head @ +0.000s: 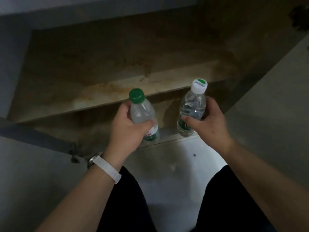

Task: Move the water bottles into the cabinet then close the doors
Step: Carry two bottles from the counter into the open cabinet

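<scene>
Two hands hold two water bottles at the open cabinet's (117, 52) front edge. The left hand (128, 129), its wrist wearing one white band (107, 168), grips the green-capped bottle (142, 113); the right hand (209, 124) grips the white-capped bottle (192, 106), both upright.

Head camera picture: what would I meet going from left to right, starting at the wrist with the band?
In order: white wristband → left hand → green-capped bottle, which that hand grips → white-capped bottle → right hand, which grips the second bottle.
</scene>
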### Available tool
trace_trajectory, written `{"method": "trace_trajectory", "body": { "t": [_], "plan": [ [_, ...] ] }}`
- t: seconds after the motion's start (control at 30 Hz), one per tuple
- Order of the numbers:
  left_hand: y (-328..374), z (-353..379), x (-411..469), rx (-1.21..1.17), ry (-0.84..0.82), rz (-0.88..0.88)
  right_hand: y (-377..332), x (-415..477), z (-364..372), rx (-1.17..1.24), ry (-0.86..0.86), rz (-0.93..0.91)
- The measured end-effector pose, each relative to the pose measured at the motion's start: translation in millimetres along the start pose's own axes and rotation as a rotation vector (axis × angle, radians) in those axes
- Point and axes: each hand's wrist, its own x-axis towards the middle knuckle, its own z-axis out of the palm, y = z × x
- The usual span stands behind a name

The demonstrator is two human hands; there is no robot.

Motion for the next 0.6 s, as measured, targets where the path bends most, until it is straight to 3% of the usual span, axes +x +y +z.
{"method": "trace_trajectory", "body": {
  "t": [0.6],
  "plan": [
    [100.6, -26.1, 60.5, -0.102, 0.145, 0.357, -116.1, 68.9, 8.5, 0.161, 0.096, -0.266]
  ]
}}
